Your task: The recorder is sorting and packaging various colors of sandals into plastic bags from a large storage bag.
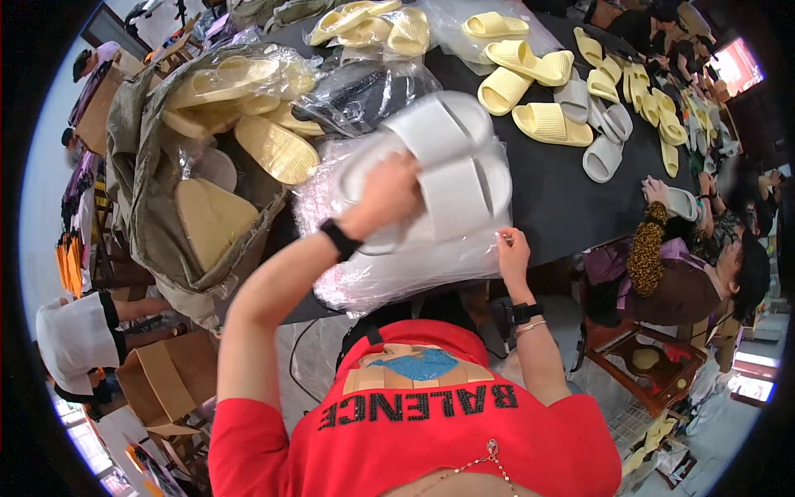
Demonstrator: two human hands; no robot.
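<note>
A pair of pale grey-white slippers (464, 195) lies side by side over a stack of clear plastic bags (431, 273) at the table's near edge. My left hand (387, 192) is closed at the middle of the pair, where the two footbeds meet; motion blurs its fingers and the slippers' heel ends. At the bags' right corner, my right hand (512, 247) pinches the edge of the clear plastic between thumb and fingers. Pink-tinted film (319, 195) shows along the stack's left side.
A sack (137, 166) of yellow slippers (277, 149) stands to the left. Bagged dark slippers (364, 91) lie behind the stack. Loose yellow slippers (551, 124) and grey slippers (603, 157) cover the dark table's far right. A co-worker's hand (656, 190) is near a slipper there.
</note>
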